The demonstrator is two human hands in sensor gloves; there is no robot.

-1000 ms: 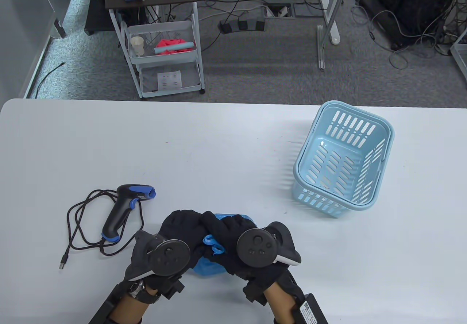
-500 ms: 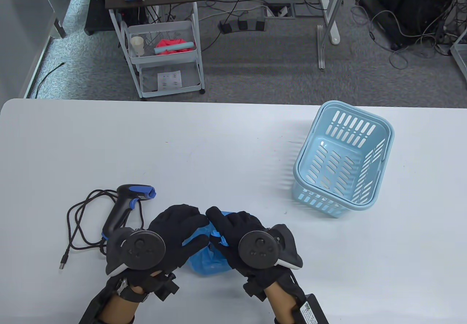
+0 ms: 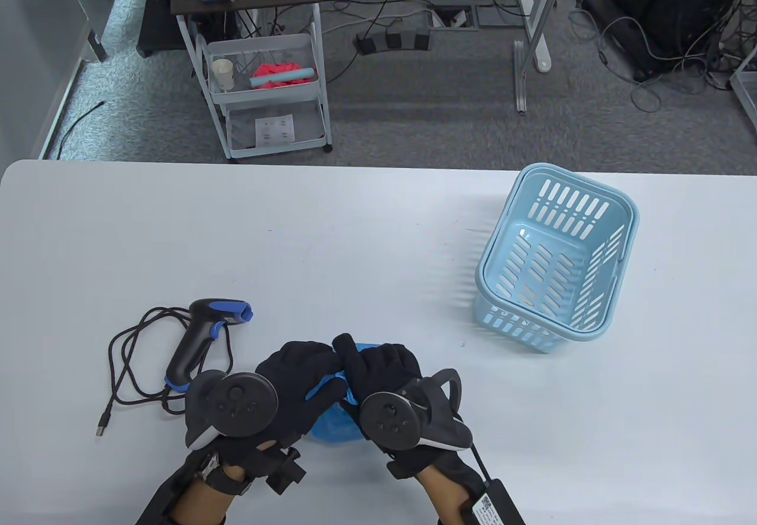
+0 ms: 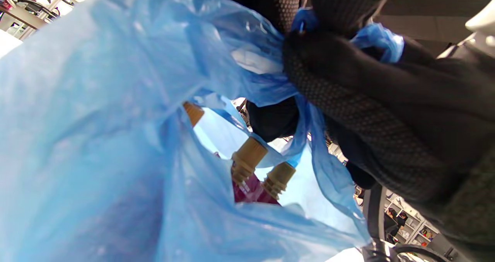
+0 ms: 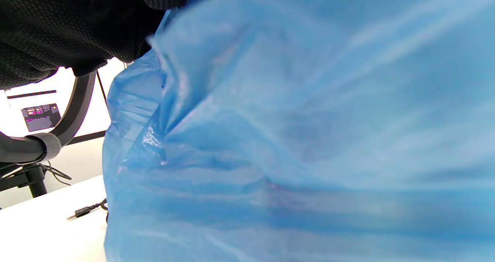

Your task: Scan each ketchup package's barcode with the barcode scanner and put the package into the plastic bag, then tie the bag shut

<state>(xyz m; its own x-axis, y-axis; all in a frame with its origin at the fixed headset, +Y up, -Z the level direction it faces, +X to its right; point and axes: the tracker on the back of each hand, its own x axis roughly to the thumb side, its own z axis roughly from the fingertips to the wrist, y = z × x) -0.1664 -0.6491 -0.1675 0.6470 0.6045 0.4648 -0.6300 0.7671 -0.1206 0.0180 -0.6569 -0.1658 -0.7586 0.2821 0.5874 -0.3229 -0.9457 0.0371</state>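
Both hands are gripping the blue bag (image 3: 331, 424) at its gathered top: the left hand (image 3: 295, 380) and right hand (image 3: 378, 371) are pinching its twisted ends together. Inside, ketchup packages (image 4: 251, 177) are showing tan caps. Left of the grip, the scanner (image 3: 198, 344) is lying on the white table (image 3: 355, 241); the basket (image 3: 556, 265) is standing far right. Beyond, grey carpet is running under a cart (image 3: 266, 93). A label by the right wrist is probably unreadable.
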